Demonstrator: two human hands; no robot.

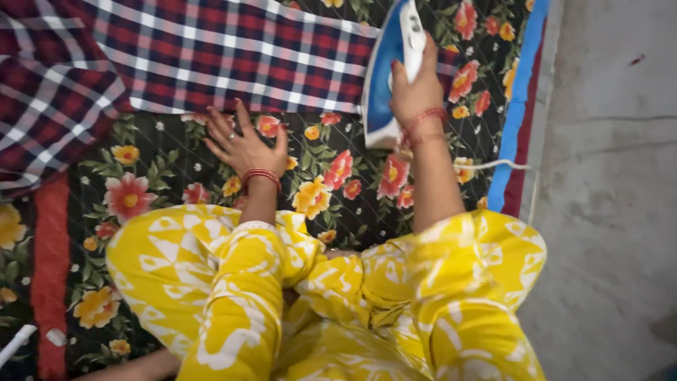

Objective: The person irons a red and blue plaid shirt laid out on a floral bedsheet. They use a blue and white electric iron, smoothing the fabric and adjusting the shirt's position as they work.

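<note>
Here, two hands: right [417, 88] grips one blue iron [390, 70], left [243, 144] spread flat by one checked cloth [211, 49].

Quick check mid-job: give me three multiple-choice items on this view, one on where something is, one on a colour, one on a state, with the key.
1. Where does the iron sit?
A. on the checked cloth's edge
B. on the concrete floor
C. in the person's lap

2. What colour is the iron's body?
A. red and black
B. blue and white
C. green

3. How is the left hand?
A. closed in a fist
B. gripping the iron
C. flat, fingers spread

Key:
1 A, its tip rests over the checked cloth on the floral quilt.
2 B, blue shell with white trim.
3 C, it presses flat beside the cloth while the right hand grips the iron.
</note>
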